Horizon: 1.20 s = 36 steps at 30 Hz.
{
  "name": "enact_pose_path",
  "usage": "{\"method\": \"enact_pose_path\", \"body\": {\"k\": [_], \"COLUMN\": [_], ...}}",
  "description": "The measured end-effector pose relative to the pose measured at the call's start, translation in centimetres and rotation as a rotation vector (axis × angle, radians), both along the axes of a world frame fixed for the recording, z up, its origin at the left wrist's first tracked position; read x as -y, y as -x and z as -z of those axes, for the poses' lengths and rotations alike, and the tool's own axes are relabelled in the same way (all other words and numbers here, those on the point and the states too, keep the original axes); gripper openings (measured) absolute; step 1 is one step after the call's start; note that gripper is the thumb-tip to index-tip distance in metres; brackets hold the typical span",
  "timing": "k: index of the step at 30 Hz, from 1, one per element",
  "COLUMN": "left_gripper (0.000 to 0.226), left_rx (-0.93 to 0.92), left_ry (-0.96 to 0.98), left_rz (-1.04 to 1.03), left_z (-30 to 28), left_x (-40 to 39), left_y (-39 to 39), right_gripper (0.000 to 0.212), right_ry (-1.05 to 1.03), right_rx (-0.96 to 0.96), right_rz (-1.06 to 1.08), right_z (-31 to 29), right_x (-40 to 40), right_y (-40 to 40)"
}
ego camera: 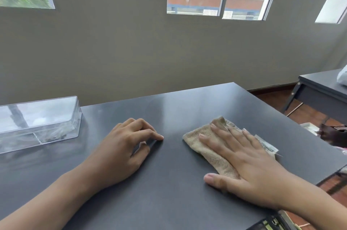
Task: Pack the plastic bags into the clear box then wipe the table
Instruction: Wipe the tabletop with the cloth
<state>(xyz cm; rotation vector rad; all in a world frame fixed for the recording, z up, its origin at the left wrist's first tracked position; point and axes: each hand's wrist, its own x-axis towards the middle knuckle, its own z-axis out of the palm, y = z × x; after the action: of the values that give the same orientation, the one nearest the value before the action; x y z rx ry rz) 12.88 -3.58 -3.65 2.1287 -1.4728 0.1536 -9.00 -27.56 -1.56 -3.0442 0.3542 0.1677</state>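
A tan cloth (210, 147) lies on the dark counter (169, 192), right of centre, folded into a rough rectangle. The right hand (242, 162) lies flat on top of it, fingers straight and spread, the palm pressing the cloth down, the thumb stretched out onto the bare counter beside it. A thin clear plastic bag (266, 145) pokes out from under the far side of that hand and the cloth, near the counter's right edge.

The left hand (127, 147) rests on the counter to the left of the cloth and apart from it, fingers loosely curled, the fingertips touching the surface, holding nothing.

Further left, at the back of the counter by the wall, stands the clear box (39, 122), long and rectangular, with its lid on; pale and dark shapes show faintly through its walls, too blurred to identify.

Beyond the counter's right edge stands a second dark table (319, 90) with a white bag (342, 76) on it.
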Motion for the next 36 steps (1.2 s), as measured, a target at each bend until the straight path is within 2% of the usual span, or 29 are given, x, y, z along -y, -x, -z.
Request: {"method": "enact_pose_path", "body": {"k": [4,9,18,23,29,36], "left_gripper": [0.036,0.035,0.036,0.036,0.039,0.041], "left_rx": [0.013,0.021,0.021,-0.006,-0.024,-0.055], "left_ry": [0.003,-0.019,-0.028,-0.043,-0.054,-0.086], "left_rz": [-0.022,-0.021,-0.022,-0.028,-0.088,-0.225], "left_z": [0.1,0.2,0.1,0.1,-0.1,-0.1], "left_x": [0.0,0.5,0.4,-0.2,-2.2,-5.6], "left_y": [-0.1,-0.1,0.0,-0.3,0.0,0.8], "right_gripper": [0.085,0.081,0.079,0.079,0.081,0.080], "right_ry": [0.007,-0.034,-0.096,-0.093,-0.097,-0.073], "right_rx": [-0.052,-0.029,0.041,0.006,-0.003,0.030], "right_rz": [-0.007,0.005,0.223,0.349,0.277,0.072], "right_z": [-0.7,-0.5,0.1,-0.2,0.0,0.7], "right_x": [-1.0,0.3,8.2,7.8,3.8,-7.0], "right_y": [2.3,1.0,-11.3,-16.4,-12.7,-4.9]}}
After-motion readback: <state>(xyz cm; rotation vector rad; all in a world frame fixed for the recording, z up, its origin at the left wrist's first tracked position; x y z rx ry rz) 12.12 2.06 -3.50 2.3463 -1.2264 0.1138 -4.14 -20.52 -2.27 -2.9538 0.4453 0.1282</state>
